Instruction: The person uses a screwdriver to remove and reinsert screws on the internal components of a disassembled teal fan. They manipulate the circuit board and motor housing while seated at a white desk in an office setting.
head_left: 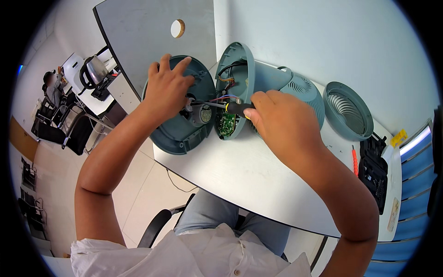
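Note:
My right hand (286, 122) is closed round the black-and-yellow handle of a screwdriver (236, 109). Its shaft points left, to a grey motor-like part (201, 114) inside a round teal base (174, 147); the tip is hard to make out. Over that base lies my left hand (168, 87), fingers spread, its thumb side near the shaft's end. Between the hands, an opened teal housing (251, 74) stands with its inside facing left. It shows a green circuit board (227, 125) and several coloured wires (226, 97) running toward the base.
Behind my right hand lies a vented teal body (302, 87). Farther right are a round teal grille cover (348, 111), a red-handled tool (354, 160) and a black tool case (374, 173). A grey partition (138, 37) rises behind; a kettle (94, 72) and a person (55, 87) are far left.

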